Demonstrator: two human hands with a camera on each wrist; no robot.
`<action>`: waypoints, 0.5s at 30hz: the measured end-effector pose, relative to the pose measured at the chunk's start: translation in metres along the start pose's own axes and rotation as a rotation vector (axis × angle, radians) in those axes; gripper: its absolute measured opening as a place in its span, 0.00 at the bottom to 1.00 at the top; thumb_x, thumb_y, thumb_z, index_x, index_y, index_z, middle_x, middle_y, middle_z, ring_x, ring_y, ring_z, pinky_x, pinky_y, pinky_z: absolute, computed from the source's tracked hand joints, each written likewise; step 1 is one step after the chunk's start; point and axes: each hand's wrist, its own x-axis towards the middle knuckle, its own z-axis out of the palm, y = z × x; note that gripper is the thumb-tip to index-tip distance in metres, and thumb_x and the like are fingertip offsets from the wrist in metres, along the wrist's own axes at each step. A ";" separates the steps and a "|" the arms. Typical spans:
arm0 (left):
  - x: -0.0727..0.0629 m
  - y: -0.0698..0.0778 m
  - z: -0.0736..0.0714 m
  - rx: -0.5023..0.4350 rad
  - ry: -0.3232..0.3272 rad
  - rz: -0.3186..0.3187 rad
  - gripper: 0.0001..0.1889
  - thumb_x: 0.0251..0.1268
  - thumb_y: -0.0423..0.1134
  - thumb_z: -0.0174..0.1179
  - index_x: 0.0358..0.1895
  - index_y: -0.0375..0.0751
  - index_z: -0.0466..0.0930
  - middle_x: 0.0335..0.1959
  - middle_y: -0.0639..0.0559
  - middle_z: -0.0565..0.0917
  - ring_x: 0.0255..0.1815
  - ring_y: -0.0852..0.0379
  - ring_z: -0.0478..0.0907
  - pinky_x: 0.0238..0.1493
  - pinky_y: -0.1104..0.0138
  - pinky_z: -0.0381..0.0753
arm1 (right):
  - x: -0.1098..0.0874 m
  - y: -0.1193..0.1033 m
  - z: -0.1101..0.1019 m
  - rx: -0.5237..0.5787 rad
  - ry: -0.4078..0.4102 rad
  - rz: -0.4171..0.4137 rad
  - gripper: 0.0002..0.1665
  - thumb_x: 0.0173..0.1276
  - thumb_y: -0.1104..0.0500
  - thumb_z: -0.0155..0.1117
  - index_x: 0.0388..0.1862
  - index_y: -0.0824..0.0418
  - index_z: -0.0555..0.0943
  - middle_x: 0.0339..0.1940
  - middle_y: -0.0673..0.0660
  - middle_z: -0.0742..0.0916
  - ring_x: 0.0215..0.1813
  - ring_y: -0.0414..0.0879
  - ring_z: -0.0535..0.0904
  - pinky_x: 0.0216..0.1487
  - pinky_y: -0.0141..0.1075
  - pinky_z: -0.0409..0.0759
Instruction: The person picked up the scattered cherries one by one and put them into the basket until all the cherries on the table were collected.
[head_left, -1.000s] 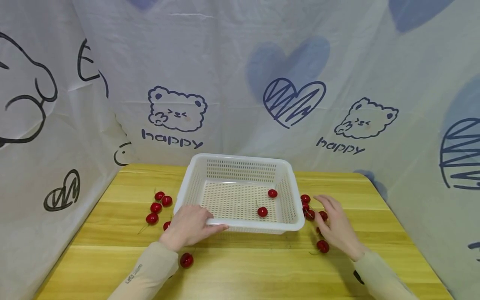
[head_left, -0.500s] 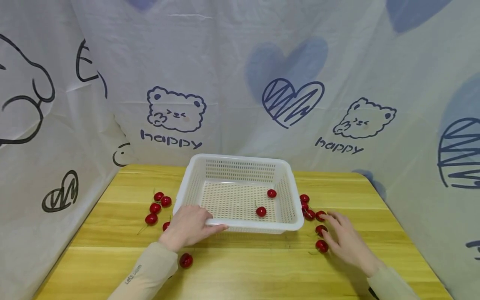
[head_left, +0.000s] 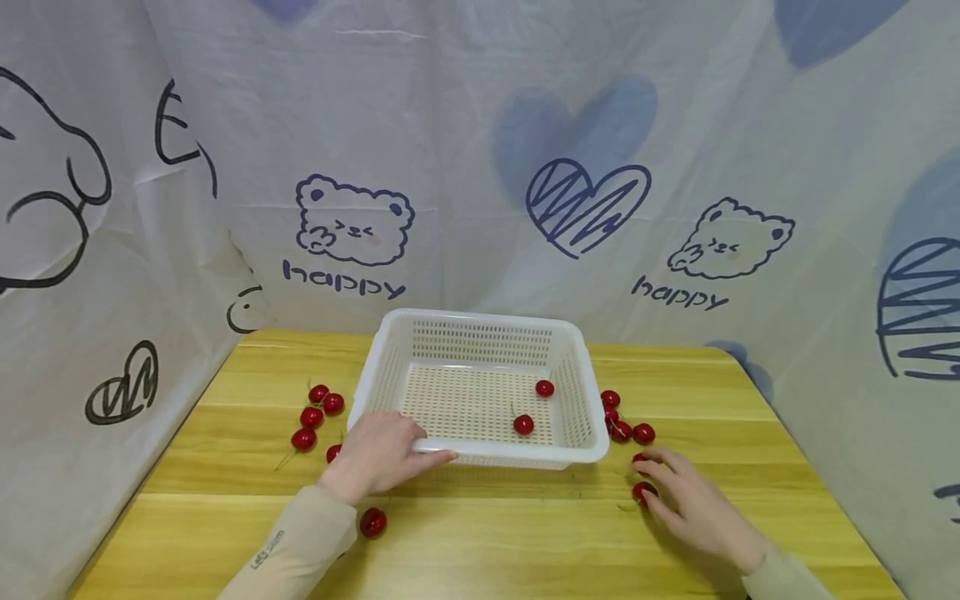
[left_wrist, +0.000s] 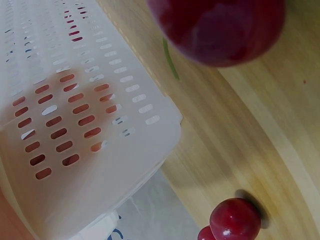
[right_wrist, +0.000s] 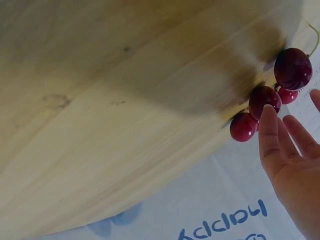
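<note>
A white slotted plastic basket [head_left: 487, 456] stands on the wooden table with two cherries inside, one cherry [head_left: 523, 424] near the front. My left hand [head_left: 378, 454] holds its front left corner, thumb along the front rim; in the left wrist view, fingers show through the slots of the basket wall [left_wrist: 125, 170]. To the right of the basket, my right hand [head_left: 693, 504] reaches over two cherries, its fingertips right at the nearer cherry [head_left: 642, 493] and over the farther cherry [head_left: 640, 463]. The right wrist view shows its fingers [right_wrist: 270, 132] fairly straight, the thumb apart.
Several cherries [head_left: 620, 431] cluster by the basket's right side. More cherries [head_left: 311, 417] lie to its left, and a single cherry [head_left: 372, 522] sits in front of the left forearm. A printed cloth [head_left: 465, 208] hangs behind the wooden table [head_left: 495, 550].
My right hand has moved from the cherries beside the basket toward the front right, down to the two nearer cherries. My left hand and the basket have stayed in place.
</note>
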 end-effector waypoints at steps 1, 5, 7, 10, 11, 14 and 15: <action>0.000 0.000 0.000 -0.001 0.000 0.000 0.30 0.64 0.76 0.50 0.15 0.59 0.72 0.08 0.64 0.61 0.13 0.66 0.57 0.19 0.71 0.58 | 0.000 0.000 0.001 -0.005 -0.002 -0.001 0.20 0.63 0.62 0.72 0.54 0.58 0.83 0.57 0.58 0.83 0.57 0.52 0.81 0.53 0.51 0.83; 0.000 0.000 -0.001 0.000 -0.003 -0.004 0.30 0.64 0.76 0.50 0.15 0.59 0.72 0.08 0.64 0.61 0.13 0.65 0.57 0.19 0.71 0.58 | -0.001 0.001 0.003 -0.014 -0.002 -0.004 0.16 0.63 0.62 0.73 0.50 0.54 0.85 0.55 0.57 0.83 0.56 0.51 0.80 0.52 0.50 0.83; 0.000 0.000 -0.001 0.000 -0.004 -0.004 0.30 0.64 0.76 0.50 0.15 0.59 0.72 0.08 0.64 0.61 0.13 0.65 0.57 0.19 0.71 0.58 | -0.002 0.001 0.005 -0.018 -0.001 -0.002 0.15 0.62 0.62 0.73 0.49 0.53 0.86 0.55 0.57 0.83 0.56 0.50 0.80 0.52 0.50 0.83; 0.000 0.001 -0.001 -0.002 -0.004 -0.003 0.30 0.64 0.76 0.50 0.15 0.58 0.72 0.08 0.64 0.61 0.13 0.65 0.57 0.19 0.71 0.57 | -0.002 0.001 0.006 -0.025 -0.006 0.002 0.15 0.62 0.62 0.73 0.47 0.53 0.86 0.55 0.57 0.83 0.56 0.50 0.79 0.52 0.50 0.83; 0.000 0.001 -0.001 -0.003 -0.004 -0.003 0.30 0.64 0.76 0.50 0.15 0.58 0.72 0.08 0.64 0.61 0.13 0.65 0.57 0.19 0.71 0.57 | -0.002 0.001 0.006 -0.029 -0.007 0.003 0.15 0.61 0.62 0.74 0.47 0.53 0.86 0.55 0.57 0.83 0.55 0.50 0.79 0.51 0.50 0.83; 0.000 0.001 -0.002 -0.004 -0.007 -0.004 0.30 0.64 0.76 0.50 0.16 0.58 0.73 0.08 0.64 0.61 0.13 0.65 0.57 0.18 0.71 0.57 | -0.002 0.001 0.007 -0.038 -0.004 -0.003 0.14 0.60 0.62 0.74 0.46 0.53 0.86 0.55 0.57 0.83 0.55 0.49 0.78 0.51 0.49 0.83; 0.000 0.001 -0.002 -0.003 -0.008 -0.005 0.30 0.64 0.76 0.50 0.16 0.58 0.73 0.08 0.64 0.61 0.13 0.65 0.57 0.18 0.71 0.57 | -0.002 0.001 0.007 -0.040 -0.002 -0.006 0.14 0.60 0.62 0.74 0.46 0.53 0.86 0.55 0.57 0.83 0.54 0.49 0.78 0.50 0.49 0.83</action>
